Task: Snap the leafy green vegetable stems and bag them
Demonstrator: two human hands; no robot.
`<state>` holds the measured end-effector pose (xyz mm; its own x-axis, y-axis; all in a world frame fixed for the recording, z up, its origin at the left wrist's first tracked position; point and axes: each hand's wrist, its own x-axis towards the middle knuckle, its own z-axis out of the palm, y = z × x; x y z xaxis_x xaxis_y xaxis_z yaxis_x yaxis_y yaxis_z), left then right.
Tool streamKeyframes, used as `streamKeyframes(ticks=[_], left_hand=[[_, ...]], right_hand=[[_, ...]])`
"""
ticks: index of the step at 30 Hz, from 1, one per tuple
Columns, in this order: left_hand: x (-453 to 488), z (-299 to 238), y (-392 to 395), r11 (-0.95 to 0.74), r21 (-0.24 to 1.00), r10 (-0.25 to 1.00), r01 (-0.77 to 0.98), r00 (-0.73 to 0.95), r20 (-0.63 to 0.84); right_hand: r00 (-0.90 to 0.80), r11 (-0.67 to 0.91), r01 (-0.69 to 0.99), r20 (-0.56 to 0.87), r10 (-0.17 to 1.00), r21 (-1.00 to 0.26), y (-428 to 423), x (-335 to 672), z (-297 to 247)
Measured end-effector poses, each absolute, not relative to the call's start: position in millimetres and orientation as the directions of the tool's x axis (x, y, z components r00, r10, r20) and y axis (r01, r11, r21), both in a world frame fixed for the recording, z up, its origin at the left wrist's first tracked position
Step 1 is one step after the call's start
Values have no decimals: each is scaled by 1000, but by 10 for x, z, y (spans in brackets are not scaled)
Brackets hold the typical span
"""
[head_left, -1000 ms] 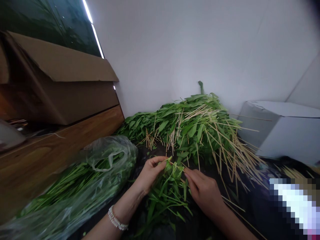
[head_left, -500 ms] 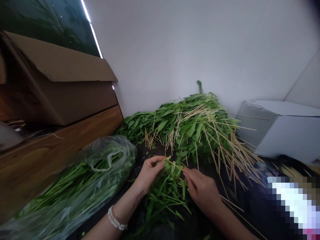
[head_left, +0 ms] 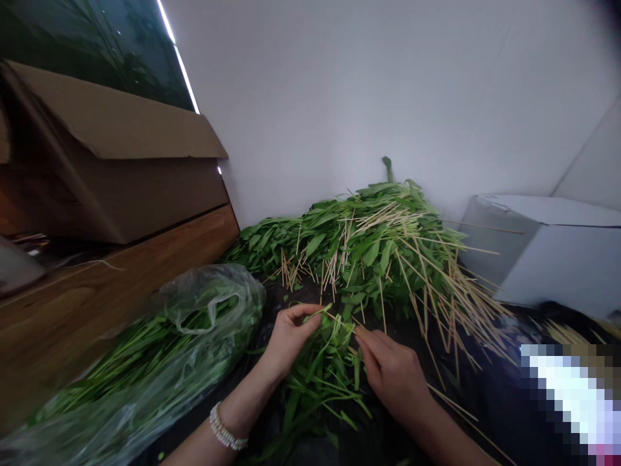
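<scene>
Almost nothing has moved since a second ago: both hands sit in the same spot, and only the view has dipped a tiny bit. The left hand (head_left: 290,338) is curled, with its thumb and first finger pinched shut on the top of a small bunch of green leaves (head_left: 323,372). The right hand (head_left: 394,378) is curled too, and its fingertips look pinched on a thin stick (head_left: 341,318), though the grip is too small to see well. The stick runs sideways from one hand to the other and dips a little toward the right hand. The bunch lies right between the two hands on a dark sheet (head_left: 436,382). Its long way runs from the fingertips back toward the person, so it crosses the stick. Both hands are touching it, and the left hand is a bit nearer to its top. A big heap of leaves and sticks (head_left: 383,246) lies just past the fingers, by the wall. A plastic bag (head_left: 194,330) of greens lies off to the left, near the left arm with its bracelet (head_left: 224,429).
</scene>
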<state>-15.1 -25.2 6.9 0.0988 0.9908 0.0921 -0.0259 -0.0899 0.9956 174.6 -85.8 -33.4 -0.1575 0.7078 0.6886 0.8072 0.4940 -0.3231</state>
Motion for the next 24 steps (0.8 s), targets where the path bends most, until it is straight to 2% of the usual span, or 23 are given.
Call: streamKeyframes(ticks=[6,9,12,18,24], left_hand=[[-139,39,-262,-285,944,958,170,81,274],[-127,25,-277,-324,926,946,193,82,314],[-125,34,-274,-273,955,960,116,90,263],[-134,8,-232,-13,998,984,-60,178,24],[-118,-35,-222,20,998,975,-65,223,-5]], right_hand=[[-152,482,801,657,738,-356,-868,1714,-353],[-148,478,799,653,743,-364,-862,1710,-373],[-146,496,784,666,732,-374,-856,1715,-376],[-166,508,779,661,732,-367,-865,1716,-353],[-171,508,786,664,727,-353,-870,1692,-385]])
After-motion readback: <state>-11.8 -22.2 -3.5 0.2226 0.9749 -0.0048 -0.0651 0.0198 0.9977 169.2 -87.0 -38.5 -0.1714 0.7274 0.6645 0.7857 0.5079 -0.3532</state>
